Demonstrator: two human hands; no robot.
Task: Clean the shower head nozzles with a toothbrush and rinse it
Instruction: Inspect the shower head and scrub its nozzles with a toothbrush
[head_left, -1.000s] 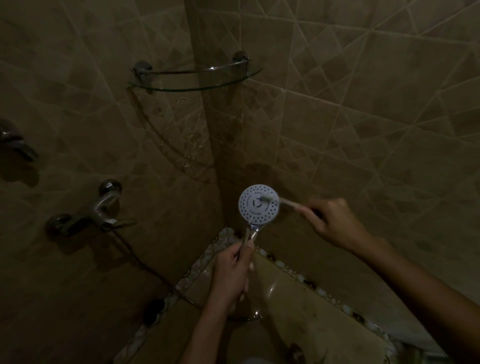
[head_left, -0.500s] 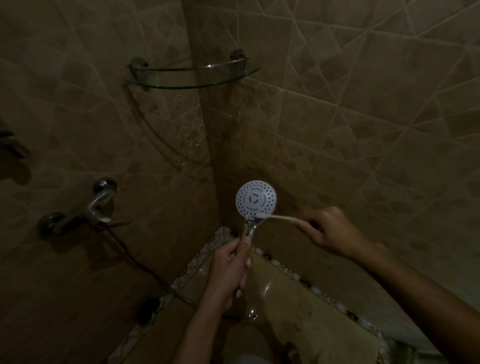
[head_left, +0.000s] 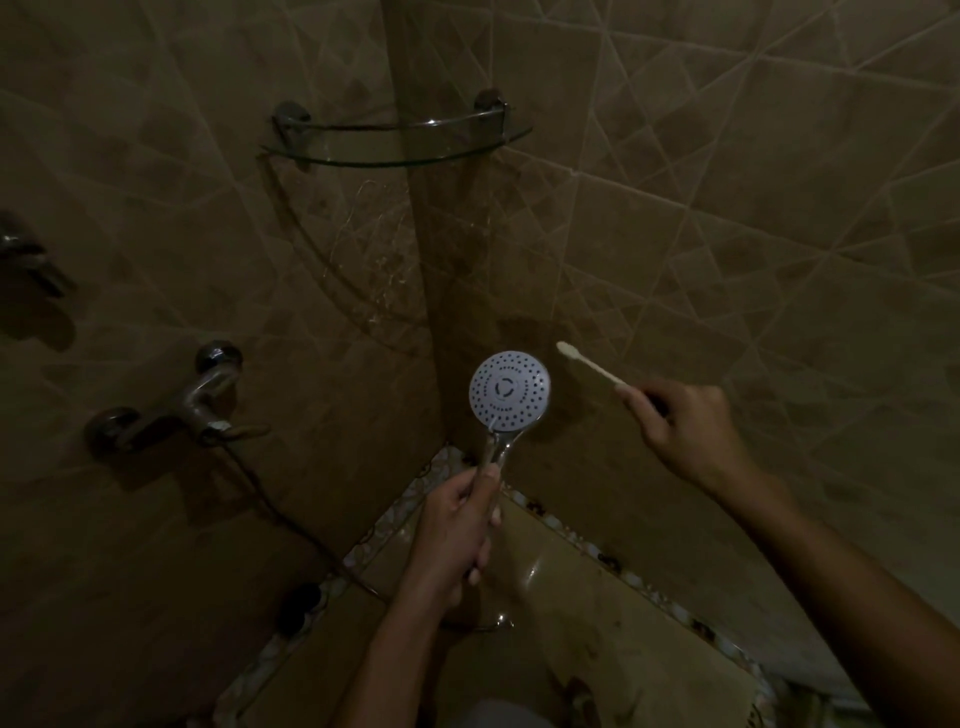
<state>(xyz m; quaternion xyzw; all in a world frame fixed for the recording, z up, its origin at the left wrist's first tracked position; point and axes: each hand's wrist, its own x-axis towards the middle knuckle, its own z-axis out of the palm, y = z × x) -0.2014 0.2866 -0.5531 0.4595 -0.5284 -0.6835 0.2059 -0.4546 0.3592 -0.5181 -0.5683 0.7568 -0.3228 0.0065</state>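
Held upright in the shower corner: shower head (head_left: 509, 391), white nozzle face turned toward the camera, chrome handle running down and slightly left into the left hand (head_left: 457, 530). Left hand closed round that handle, thumb up along it. Off to the right of the face and a little above its middle: toothbrush (head_left: 589, 364), bristle end pointing up-left, apart from the nozzle face with a clear gap of dark tile between. Long axis of the brush slanting from upper left down to the right hand (head_left: 685, 426), curled shut on the lower part of the handle. Bristles just beside the upper right rim of the face, so nearer hand for the scrub plainly the right one; likely a short sweep left and down to bring bristles onto the nozzles again, or else a move toward rinsing. No water visible from the nozzles. Further out: hose (head_left: 260, 499) trailing down from the wall tap (head_left: 208, 400) on the left, glass corner shelf (head_left: 400, 145) above, tiled walls all round, dim light.
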